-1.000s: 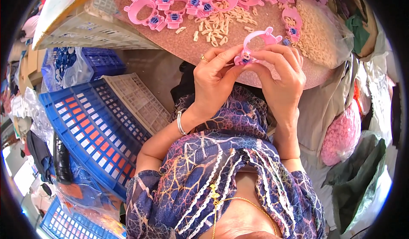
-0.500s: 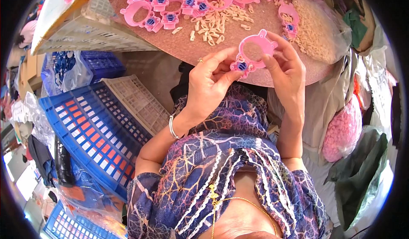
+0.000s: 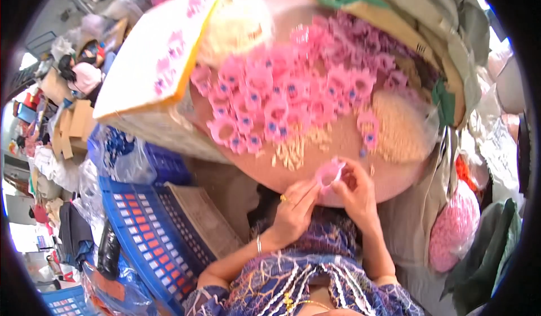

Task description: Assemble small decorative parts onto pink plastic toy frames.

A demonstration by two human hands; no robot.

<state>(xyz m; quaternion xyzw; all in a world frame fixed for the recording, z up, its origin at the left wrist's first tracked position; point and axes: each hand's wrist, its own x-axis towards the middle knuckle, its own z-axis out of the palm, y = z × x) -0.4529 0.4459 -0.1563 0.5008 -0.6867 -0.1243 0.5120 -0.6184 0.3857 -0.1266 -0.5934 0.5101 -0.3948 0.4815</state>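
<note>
Both my hands hold one pink plastic ring-shaped piece (image 3: 320,176) just above the near edge of the round table (image 3: 270,179). My left hand (image 3: 294,210) is closed on its lower left side, with the fingers pressed together. On the other side, my right hand (image 3: 357,194) pinches the ring between thumb and fingers. The fingers cover part of the piece, and motion blurs it. Beyond my hands, small cream-coloured plastic parts (image 3: 289,154) lie loose. Behind them spreads a heap of similar pink pieces (image 3: 260,83), several with blue inserts.
A clear bag of cream parts (image 3: 401,131) lies at the table's right, with a pink piece (image 3: 369,123) beside it. A white board with a yellow edge (image 3: 155,62) rests at the left. Blue crates (image 3: 141,220) stand left of me; a bag of pink parts (image 3: 454,226) hangs right.
The view has tilted up, so more of the table and heap shows. Both hands still hold the pink piece, which has turned; its blue insert is now out of sight.
</note>
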